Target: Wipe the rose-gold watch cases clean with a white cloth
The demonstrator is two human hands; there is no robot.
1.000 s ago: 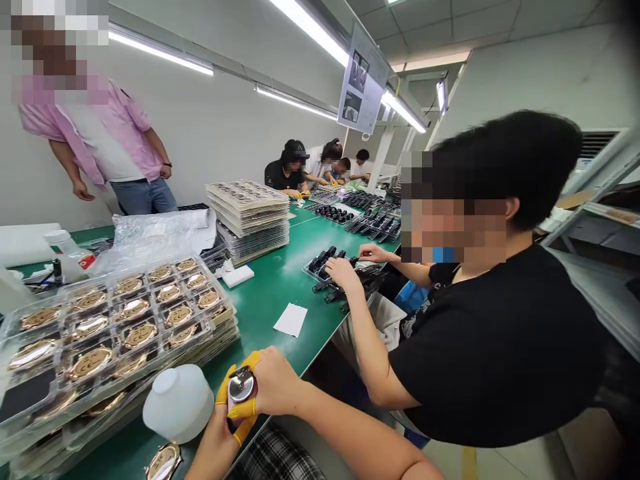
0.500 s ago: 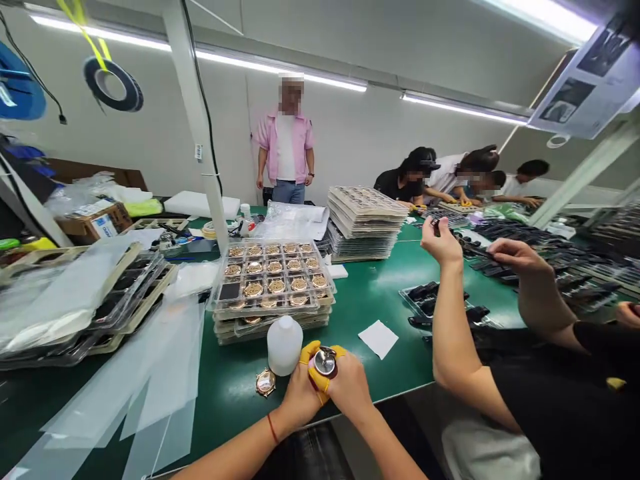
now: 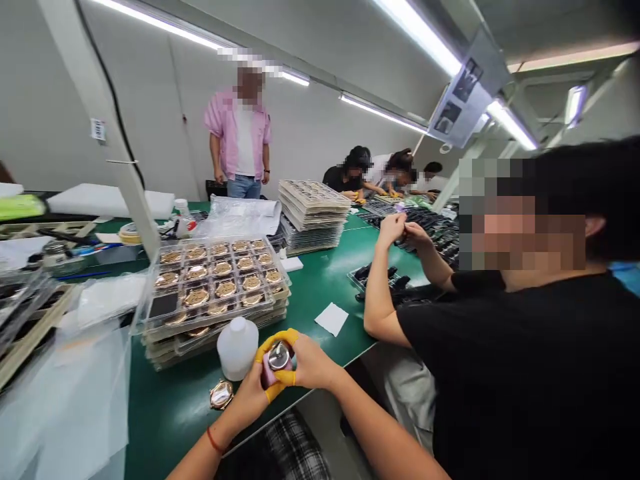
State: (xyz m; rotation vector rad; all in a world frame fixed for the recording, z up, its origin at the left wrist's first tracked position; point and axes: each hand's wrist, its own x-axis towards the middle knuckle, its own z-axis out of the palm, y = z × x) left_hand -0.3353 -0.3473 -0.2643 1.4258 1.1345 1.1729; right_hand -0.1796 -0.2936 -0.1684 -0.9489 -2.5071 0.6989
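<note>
Head view has our left hand (image 3: 251, 389) and right hand (image 3: 313, 363) both gripping a round metal-topped piece (image 3: 279, 357) near the desk's (image 3: 305, 283) front edge. Past the white bottle (image 3: 238, 350), bare surface (decent elbow room) separates the tray stack (image 3: 150, 325) from the paper (image 3: 332, 319).

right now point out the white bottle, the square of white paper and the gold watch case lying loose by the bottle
white bottle (image 3: 237, 353): head view, body
white paper (image 3: 332, 319): head view, middle
gold watch case (image 3: 221, 395): head view, face

Pink-shirted person (image 3: 241, 143) near the wall (image 3: 305, 133); hanging printed sheet (image 3: 466, 93); tape roll (image 3: 130, 234); white paper (image 3: 332, 319) on green table (image 3: 175, 413)
</note>
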